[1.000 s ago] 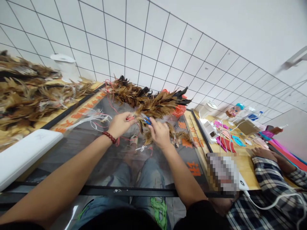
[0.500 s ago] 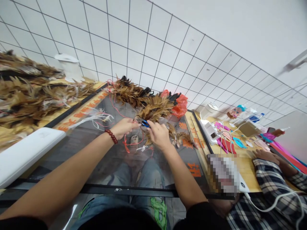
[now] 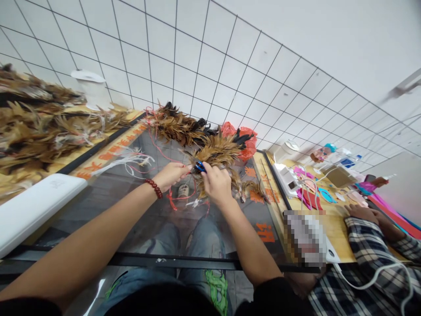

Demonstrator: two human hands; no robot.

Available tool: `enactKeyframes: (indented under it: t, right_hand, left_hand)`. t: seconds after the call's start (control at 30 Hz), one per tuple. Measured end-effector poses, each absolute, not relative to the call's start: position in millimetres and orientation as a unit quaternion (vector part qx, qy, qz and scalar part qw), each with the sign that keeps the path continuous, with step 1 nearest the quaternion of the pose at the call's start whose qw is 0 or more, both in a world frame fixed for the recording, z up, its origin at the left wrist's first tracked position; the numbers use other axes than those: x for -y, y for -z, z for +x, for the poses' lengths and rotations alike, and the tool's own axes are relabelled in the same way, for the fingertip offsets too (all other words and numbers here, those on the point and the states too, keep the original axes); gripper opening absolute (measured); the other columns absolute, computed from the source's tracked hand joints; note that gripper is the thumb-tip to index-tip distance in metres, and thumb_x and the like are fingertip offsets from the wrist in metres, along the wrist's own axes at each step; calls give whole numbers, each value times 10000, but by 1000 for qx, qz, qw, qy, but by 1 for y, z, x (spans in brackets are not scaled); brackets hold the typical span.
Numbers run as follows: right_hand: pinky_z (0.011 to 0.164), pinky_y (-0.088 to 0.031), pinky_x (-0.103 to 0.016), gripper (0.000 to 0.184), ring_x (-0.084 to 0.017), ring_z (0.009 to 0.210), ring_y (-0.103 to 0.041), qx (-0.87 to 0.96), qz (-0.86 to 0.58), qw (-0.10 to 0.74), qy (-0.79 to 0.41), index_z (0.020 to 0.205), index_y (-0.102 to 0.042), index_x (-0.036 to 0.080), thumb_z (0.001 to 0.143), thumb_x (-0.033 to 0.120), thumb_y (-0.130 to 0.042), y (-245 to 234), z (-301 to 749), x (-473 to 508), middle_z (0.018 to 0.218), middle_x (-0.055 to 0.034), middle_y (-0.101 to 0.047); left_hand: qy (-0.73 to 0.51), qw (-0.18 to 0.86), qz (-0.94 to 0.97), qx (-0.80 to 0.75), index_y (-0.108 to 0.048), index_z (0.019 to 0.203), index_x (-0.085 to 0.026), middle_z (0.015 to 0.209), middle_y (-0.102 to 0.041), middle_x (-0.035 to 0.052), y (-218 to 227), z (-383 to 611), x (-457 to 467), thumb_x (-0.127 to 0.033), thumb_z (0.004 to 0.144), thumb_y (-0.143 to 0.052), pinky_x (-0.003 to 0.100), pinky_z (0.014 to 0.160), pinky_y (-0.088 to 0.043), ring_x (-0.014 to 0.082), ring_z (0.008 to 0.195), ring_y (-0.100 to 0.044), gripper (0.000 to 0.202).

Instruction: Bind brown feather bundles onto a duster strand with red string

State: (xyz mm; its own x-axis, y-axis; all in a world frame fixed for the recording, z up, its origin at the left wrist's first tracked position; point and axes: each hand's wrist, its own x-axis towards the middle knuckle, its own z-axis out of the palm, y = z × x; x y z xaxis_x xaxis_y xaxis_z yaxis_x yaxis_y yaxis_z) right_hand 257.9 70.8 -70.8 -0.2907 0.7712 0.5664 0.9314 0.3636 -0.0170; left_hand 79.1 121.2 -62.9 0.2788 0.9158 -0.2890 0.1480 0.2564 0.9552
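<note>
The fingers of my left hand (image 3: 173,174) are pinched together, with a bit of red cord (image 3: 189,173) showing at their tips. My right hand (image 3: 217,182) is closed on small blue-handled snips (image 3: 199,166), whose blades are mostly hidden near the left fingertips. Just beyond both hands lies a bunch of brown feathers (image 3: 217,149), its lower part running behind the right hand. Loops of red cord and small white scraps (image 3: 194,202) rest on the glass tabletop (image 3: 138,219) below the hands.
More brown feathers (image 3: 42,131) cover the wooden table at left, near a white box (image 3: 42,210). White strands (image 3: 128,162) and a red plastic bag (image 3: 248,142) are on the glass. At right are a power strip (image 3: 286,180), a phone, and a co-worker's plaid sleeve (image 3: 365,241).
The snips have turned and drawn slightly right, so their metal blades show less. The feather bunch has shifted a little right. Both hands stay close together.
</note>
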Motion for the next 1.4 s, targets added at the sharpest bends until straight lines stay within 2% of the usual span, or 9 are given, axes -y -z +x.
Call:
enactKeyframes:
  t: [0.2, 0.33, 0.47, 0.57, 0.77, 0.87, 0.97, 1.13, 1.4]
  right_hand:
    - [794, -455, -344, 420, -238, 906, -629, 580, -730, 350, 97, 1241, -567, 138, 982, 335, -301, 64, 309, -95, 1045, -130, -681]
    - [901, -439, -355, 452, -231, 1059, -594, 577, -664, 452, 148, 1281, -523, 124, 987, 342, -259, 67, 331, -86, 1167, -151, -642]
    - [842, -452, -336, 431, -215, 939, -612, 799, -506, 297, 131, 1316, -528, 186, 984, 364, -319, 74, 284, -71, 1054, -105, -669]
    - [797, -449, -345, 440, -221, 836, -614, 800, -533, 245, 128, 1335, -528, 194, 981, 364, -329, 72, 271, -77, 937, -96, -674]
    - [896, -442, -372, 486, -246, 1043, -595, 478, -715, 493, 132, 1257, -548, 110, 962, 361, -257, 54, 359, -97, 1127, -157, -648]
    - [936, -429, -371, 498, -239, 1116, -573, 456, -692, 537, 159, 1295, -508, 114, 970, 373, -233, 55, 368, -88, 1197, -164, -618]
    - [924, -433, -332, 485, -214, 1110, -571, 630, -607, 453, 170, 1327, -498, 141, 989, 355, -225, 66, 326, -73, 1209, -147, -610]
    - [734, -440, -330, 461, -207, 764, -584, 811, -507, 234, 178, 1358, -509, 169, 995, 358, -297, 80, 266, -73, 878, -95, -655]
    - [920, -437, -404, 480, -248, 1056, -581, 474, -656, 563, 166, 1276, -542, 113, 970, 388, -293, 37, 377, -109, 1142, -155, -630]
  left_hand:
    - [-295, 640, 510, -494, -435, 655, -162, 523, -403, -49, 66, 76, -123, -463, 713, -691, 178, 394, -74, 19, 384, -204, 399]
    - [-266, 746, 442, -421, -388, 661, -173, 538, -354, -60, 68, 78, -124, -463, 751, -670, 152, 375, -66, 8, 390, -134, 414]
    - [-226, 817, 390, -360, -420, 645, -158, 550, -281, -56, 66, 78, -123, -372, 837, -564, 138, 351, -84, 17, 406, -102, 322]
    - [-191, 841, 382, -333, -492, 670, -141, 555, -249, -52, 67, 74, -125, -298, 852, -514, 136, 348, -85, 24, 420, -76, 241]
    - [-145, 867, 362, -311, -577, 760, -113, 571, -221, -57, 68, 70, -127, -280, 861, -481, 135, 344, -71, 26, 441, -30, 218]
    - [-182, 877, 331, -297, -536, 713, -133, 573, -215, -52, 65, 71, -125, -270, 868, -472, 138, 338, -101, 30, 438, -37, 216]
    - [-206, 887, 299, -284, -515, 713, -144, 566, -196, -58, 66, 71, -125, -269, 888, -443, 137, 333, -112, 35, 438, -30, 227]
    - [-148, 923, 301, -186, -519, 781, -136, 555, -184, -76, 77, 66, -131, -237, 902, -440, 138, 326, -101, 36, 427, -19, 176]
    - [-78, 943, 291, -142, -488, 765, -124, 526, -191, -85, 80, 68, -129, -218, 923, -393, 131, 337, -67, 22, 393, -22, 206]
